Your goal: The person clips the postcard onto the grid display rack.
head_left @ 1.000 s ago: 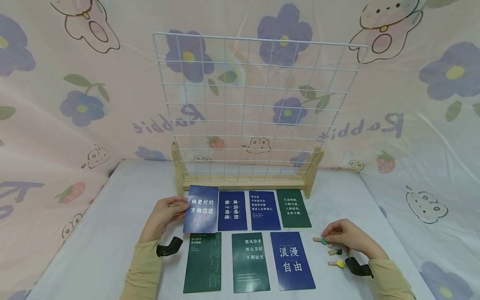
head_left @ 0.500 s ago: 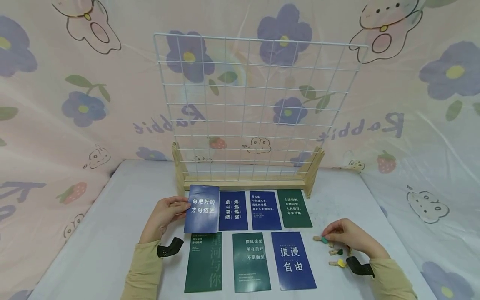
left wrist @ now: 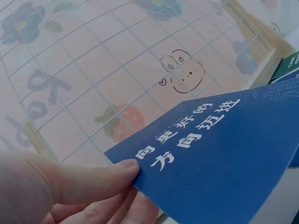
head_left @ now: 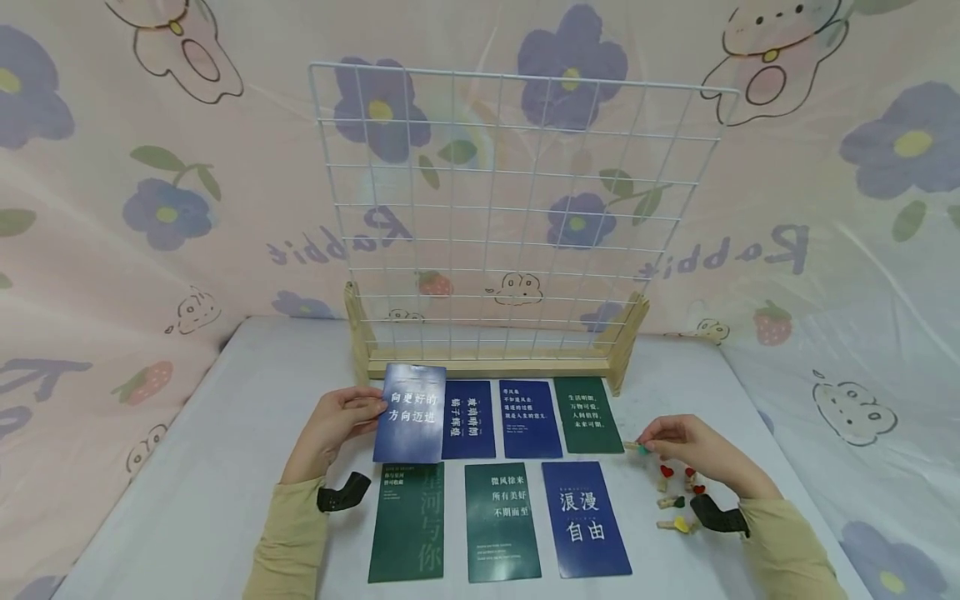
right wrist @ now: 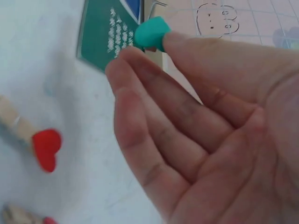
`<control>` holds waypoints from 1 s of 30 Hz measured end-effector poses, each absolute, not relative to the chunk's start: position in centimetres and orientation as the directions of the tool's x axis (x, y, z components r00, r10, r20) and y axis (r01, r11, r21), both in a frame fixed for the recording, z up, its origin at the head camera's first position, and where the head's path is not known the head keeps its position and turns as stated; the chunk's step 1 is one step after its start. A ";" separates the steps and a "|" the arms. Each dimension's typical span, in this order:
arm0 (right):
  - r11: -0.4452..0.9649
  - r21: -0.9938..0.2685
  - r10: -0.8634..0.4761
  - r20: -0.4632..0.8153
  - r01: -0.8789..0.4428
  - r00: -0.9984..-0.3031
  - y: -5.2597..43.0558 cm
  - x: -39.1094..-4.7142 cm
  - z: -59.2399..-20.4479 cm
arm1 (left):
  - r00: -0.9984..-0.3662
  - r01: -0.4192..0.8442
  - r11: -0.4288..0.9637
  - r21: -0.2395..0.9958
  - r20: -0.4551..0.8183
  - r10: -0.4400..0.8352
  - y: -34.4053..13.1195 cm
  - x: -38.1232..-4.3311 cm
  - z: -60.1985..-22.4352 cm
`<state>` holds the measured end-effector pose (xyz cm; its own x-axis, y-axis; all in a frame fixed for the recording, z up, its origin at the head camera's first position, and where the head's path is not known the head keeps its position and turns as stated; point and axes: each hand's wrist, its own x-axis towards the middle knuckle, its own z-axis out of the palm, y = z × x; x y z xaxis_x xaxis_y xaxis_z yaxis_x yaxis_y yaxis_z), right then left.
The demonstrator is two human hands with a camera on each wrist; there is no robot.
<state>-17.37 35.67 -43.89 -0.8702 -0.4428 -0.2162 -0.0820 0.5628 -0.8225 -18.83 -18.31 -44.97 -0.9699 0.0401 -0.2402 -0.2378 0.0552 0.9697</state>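
Observation:
My left hand [head_left: 341, 425] pinches the left edge of a blue card [head_left: 411, 433] with white lettering, thumb on its printed face. The card is raised and overlaps a neighbouring blue card [head_left: 470, 419] in the head view. In the left wrist view the thumb [left wrist: 105, 179] presses on the card's corner. My right hand [head_left: 693, 450] pinches a small wooden clothespin with a green heart [right wrist: 153, 32] between thumb and fingertips. That clothespin is up off the table, near the corner of a green card [head_left: 588, 415]. Below the right hand lie several clothespins with red hearts [right wrist: 46, 148].
A white wire grid [head_left: 517, 208] stands upright in a wooden base [head_left: 487, 367] behind the cards. In the front row lie two green cards [head_left: 502, 523] and a blue card [head_left: 587, 518]. A yellow-heart clothespin [head_left: 678, 525] lies at the right.
My right hand has lifted the green-heart clothespin and moved slightly up, uncovering red-heart clothespins. My left hand has shifted the blue card a little up and to the right.

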 end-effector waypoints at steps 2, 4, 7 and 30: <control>0.553 -0.829 -0.454 -0.216 -0.083 -0.865 35.4 -17.6 -43.6 | -0.972 -0.228 0.055 0.972 -0.231 0.050 -18.3 -18.8 -44.8; 0.542 -0.835 -0.473 -0.211 -0.094 -0.855 35.2 -17.9 -43.4 | -0.973 -0.222 0.054 0.974 -0.224 0.050 -18.2 -18.8 -44.7; 0.527 -0.843 -0.494 -0.204 -0.105 -0.845 34.7 -18.2 -43.2 | -0.974 -0.222 0.045 0.974 -0.224 0.034 -18.2 -18.9 -44.6; 0.475 -0.873 -0.517 -0.171 -0.115 -0.839 32.1 -20.8 -40.5 | -0.979 -0.204 0.079 0.976 -0.204 -0.002 -17.2 -19.2 -43.3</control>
<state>-20.75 32.08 -40.47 -0.8385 -0.5175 -0.1706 -0.1153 0.4746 -0.8726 -19.20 -17.16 -43.33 -0.9789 -0.0019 -0.2044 -0.2039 0.0792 0.9758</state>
